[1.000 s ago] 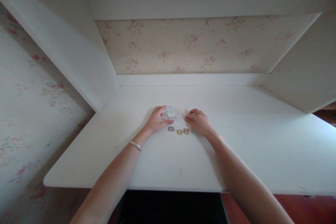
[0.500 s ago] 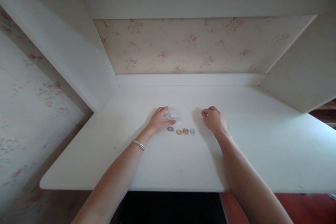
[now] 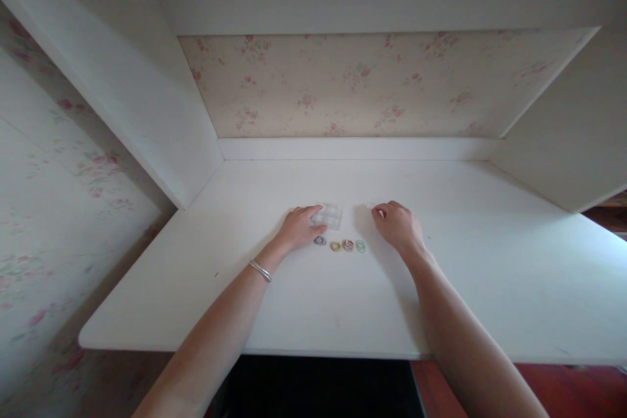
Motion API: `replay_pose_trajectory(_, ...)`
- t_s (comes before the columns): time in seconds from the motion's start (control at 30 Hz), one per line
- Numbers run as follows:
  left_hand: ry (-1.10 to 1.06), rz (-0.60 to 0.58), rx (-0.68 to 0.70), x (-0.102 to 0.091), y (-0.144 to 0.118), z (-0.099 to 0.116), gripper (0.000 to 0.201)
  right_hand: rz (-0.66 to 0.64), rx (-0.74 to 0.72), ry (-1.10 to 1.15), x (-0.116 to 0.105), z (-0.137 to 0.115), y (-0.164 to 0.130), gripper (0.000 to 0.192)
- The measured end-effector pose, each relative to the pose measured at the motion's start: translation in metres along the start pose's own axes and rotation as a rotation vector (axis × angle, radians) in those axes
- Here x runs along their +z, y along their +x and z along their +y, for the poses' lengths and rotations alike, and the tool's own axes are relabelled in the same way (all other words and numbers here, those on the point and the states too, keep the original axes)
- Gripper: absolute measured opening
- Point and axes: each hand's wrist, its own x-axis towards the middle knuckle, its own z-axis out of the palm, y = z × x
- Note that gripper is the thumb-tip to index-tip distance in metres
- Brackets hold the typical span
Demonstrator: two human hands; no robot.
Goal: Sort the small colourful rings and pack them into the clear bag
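My left hand (image 3: 297, 227) rests on the white desk (image 3: 441, 287) with its fingers on a small clear plastic box (image 3: 329, 215). My right hand (image 3: 398, 223) lies loosely curled to the right of the box, not touching it; whether it pinches something small I cannot tell. A row of several small coloured rings (image 3: 341, 245) lies on the desk just in front of the box, between my two hands. A silver bracelet (image 3: 259, 270) sits on my left wrist.
The desk sits in a white alcove with side panels (image 3: 147, 111) left and right and a floral back wall (image 3: 372, 85). A low white ledge (image 3: 357, 147) runs along the back. Floral wallpaper is at the far left, red floor below right.
My right hand has pulled away from the clear box to the right. The left hand stays on the box, which now lies flatter on the desk.
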Motion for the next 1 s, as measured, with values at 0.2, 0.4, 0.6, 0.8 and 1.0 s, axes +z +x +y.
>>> replay_pose_trajectory(0.2, -0.021, -0.017, 0.052, -0.001, -0.003, 0.003, 0.041, -0.177, -0.486, 0.335, 0.002, -0.047, -0.025, 0.023)
replay_pose_trajectory(0.4, -0.044, -0.014, 0.128, -0.003, -0.01, 0.009, 0.034, -0.215, -0.712, 0.211, 0.005, -0.067, -0.04, 0.018)
replay_pose_trajectory(0.6, -0.053, 0.003, 0.15, -0.003, -0.01, 0.008, 0.032, -0.187, -0.734, 0.151, 0.009, -0.065, -0.039, 0.019)
replay_pose_trajectory(0.8, -0.025, 0.007, 0.18, -0.002, -0.012, 0.009, 0.033, -0.17, -0.786, 0.095, 0.013, -0.07, -0.041, 0.025)
replay_pose_trajectory(1.0, -0.033, -0.014, 0.152, -0.001, -0.012, 0.009, 0.032, -0.155, -0.78, 0.111, 0.013, -0.071, -0.042, 0.023)
